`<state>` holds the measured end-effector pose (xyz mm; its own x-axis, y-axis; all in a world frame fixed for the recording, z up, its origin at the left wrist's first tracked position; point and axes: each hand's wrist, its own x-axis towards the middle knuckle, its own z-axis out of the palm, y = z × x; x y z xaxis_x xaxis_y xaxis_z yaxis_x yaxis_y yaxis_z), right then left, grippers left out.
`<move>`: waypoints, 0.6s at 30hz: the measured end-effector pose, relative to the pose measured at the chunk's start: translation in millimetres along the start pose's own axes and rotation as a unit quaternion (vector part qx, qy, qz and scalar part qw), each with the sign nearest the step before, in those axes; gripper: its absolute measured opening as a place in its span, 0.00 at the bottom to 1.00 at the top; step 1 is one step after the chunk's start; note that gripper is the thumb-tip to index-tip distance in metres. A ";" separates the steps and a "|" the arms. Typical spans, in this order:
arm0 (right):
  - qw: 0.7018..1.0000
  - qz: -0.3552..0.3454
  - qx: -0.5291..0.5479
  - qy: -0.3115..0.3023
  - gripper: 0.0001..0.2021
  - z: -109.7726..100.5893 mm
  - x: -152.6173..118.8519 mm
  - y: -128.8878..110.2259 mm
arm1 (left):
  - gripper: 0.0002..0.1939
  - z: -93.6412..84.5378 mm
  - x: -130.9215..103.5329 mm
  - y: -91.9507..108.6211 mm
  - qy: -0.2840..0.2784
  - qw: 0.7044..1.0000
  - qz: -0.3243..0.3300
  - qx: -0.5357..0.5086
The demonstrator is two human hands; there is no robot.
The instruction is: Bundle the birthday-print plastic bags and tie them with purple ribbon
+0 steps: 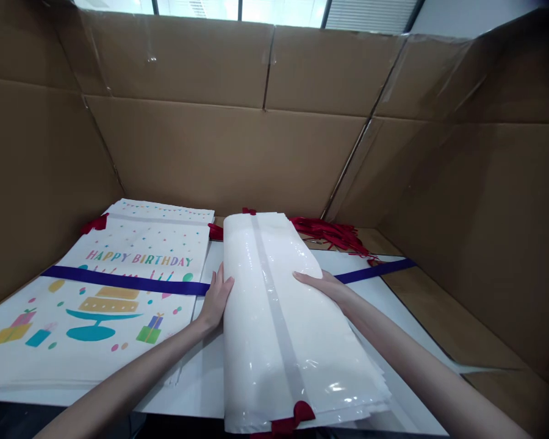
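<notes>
- The white bundle (293, 329) lies between the two hands, its left side rounded, the layers at its lower right corner fanned unevenly.
- The left hand (216, 299) presses along the bundle's left side; whether it truly grips, I cannot tell.
- The right hand (322, 285) has the bundle's right side, thumb on top, fingers hidden.
- Best, I judge: even, gentle pressure from both sides, palms rather than fingertips, so the slick layers neither slide nor crease.
- Squaring those uneven layers calls for light taps; the red bow (302, 413) at the bundle's near end could snag.
- Left of the bundle: birthday sheets (141, 241), crossed by a purple strap (128, 281).
- Behind its right side: red ribbons (329, 233).
- Beyond it: a cardboard wall (210, 152).
</notes>
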<state>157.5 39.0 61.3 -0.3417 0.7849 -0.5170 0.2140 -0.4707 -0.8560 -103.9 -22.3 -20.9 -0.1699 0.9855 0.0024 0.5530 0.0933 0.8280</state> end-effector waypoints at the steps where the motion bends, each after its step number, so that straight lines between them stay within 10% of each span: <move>1: 1.000 -0.002 -0.002 -0.003 0.35 -1.9 4.8 3.3 | 0.36 1.4 0.3 -3.2 0.004 1.000 -0.011 -0.001; 7: 1.000 0.007 -0.021 0.013 0.41 -11.9 19.9 21.1 | 0.36 -6.7 1.4 -12.1 -0.015 1.000 -0.006 0.023; 18: 0.998 0.043 -0.017 0.045 0.41 -5.2 17.1 24.3 | 0.23 -94.3 26.3 -23.0 -0.109 0.966 0.046 0.231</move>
<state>161.6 43.1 31.6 -0.2383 0.7758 -0.5842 0.2695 -0.5251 -0.8072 -198.0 -11.9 13.1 0.0453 0.9943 -0.0968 0.8714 0.0080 0.4905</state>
